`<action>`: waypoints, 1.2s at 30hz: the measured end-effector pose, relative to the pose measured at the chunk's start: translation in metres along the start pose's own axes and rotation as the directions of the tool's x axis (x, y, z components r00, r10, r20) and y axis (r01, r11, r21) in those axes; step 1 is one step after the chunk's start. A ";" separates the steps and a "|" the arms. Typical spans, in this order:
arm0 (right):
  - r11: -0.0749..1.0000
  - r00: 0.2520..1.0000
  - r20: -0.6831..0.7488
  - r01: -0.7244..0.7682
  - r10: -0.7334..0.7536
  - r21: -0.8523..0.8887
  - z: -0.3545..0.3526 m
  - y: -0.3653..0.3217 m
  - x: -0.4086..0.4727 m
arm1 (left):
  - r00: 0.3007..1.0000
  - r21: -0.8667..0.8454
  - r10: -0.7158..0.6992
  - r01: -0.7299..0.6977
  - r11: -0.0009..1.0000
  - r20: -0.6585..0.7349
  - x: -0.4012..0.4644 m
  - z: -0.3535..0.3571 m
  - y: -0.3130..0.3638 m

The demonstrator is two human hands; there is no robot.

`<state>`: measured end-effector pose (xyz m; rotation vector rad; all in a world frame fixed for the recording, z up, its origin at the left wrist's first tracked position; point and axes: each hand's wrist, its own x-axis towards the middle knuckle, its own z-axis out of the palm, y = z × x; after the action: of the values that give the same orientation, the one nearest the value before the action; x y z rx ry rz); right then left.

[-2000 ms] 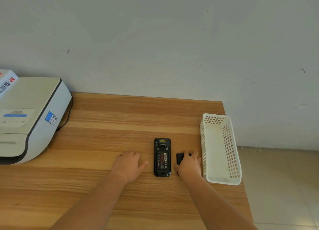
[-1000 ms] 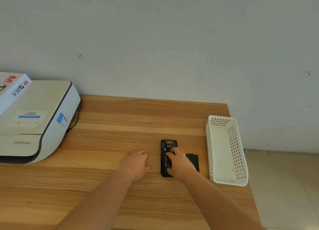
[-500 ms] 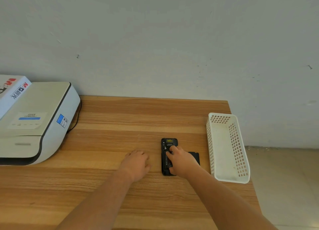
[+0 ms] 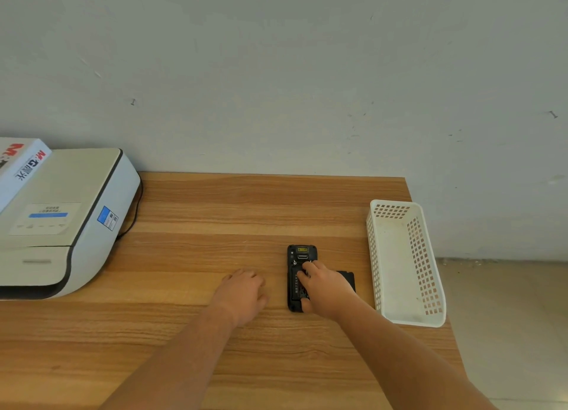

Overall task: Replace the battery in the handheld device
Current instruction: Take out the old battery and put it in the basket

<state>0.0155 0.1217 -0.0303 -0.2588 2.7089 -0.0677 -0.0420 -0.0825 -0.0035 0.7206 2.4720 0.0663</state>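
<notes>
The black handheld device [image 4: 301, 252] lies back-up on the wooden table [image 4: 215, 219], its battery bay uncovered. The labelled battery [image 4: 295, 286] sits in the bay. My right hand [image 4: 327, 289] lies over it, fingertips at the battery's top edge and thumb at its bottom edge, gripping it. The black back cover [image 4: 349, 279] lies flat just right of the device, partly hidden by that hand. Left of the device, my left hand [image 4: 244, 291] rests palm down on the table and holds nothing.
A white perforated basket [image 4: 373, 256] stands along the table's right edge, close to the cover. A white printer [image 4: 61, 219] with a box [image 4: 21, 163] on top fills the far left, its black cable [image 4: 135, 212] running behind. The wall is just behind.
My right hand left the back cover on the table and moved left onto the device, where it now spans the battery. My left hand has stayed put.
</notes>
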 end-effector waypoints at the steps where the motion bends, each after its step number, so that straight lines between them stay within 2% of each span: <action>1: 1.000 1.000 -0.002 0.004 -0.004 -0.005 0.000 0.001 0.000 | 1.000 0.002 -0.001 0.001 1.000 0.003 0.000 0.000 -0.001; 15: 0.999 1.000 0.009 0.029 -0.028 -0.021 0.002 0.003 0.002 | 1.000 0.004 -0.006 0.006 1.000 0.005 0.003 0.001 -0.002; 24: 0.987 1.000 0.004 -0.027 0.026 0.157 -0.004 0.001 -0.007 | 1.000 0.005 0.009 -0.009 1.000 -0.022 0.004 -0.006 0.001; 26: 0.972 0.996 -0.032 -0.075 0.084 0.223 -0.002 -0.003 -0.009 | 1.000 0.011 0.012 -0.011 1.000 -0.019 0.004 -0.006 0.002; 29: 0.910 0.963 -0.074 -0.219 0.261 0.351 -0.004 -0.016 -0.009 | 1.000 0.026 0.014 -0.013 1.000 -0.017 0.004 -0.006 0.003; 33: 0.756 0.870 0.047 -0.453 0.492 0.473 -0.006 -0.038 -0.001 | 1.000 0.021 0.016 -0.016 1.000 -0.012 0.005 -0.007 0.002; 36: 0.683 0.820 0.127 -0.540 0.558 0.492 -0.007 -0.049 0.007 | 1.000 0.020 0.018 -0.018 1.000 -0.007 0.003 -0.008 0.000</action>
<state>0.0144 0.0723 -0.0231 0.7274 2.5562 -0.6062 -0.0485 -0.0801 0.0015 0.7521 2.4768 0.0517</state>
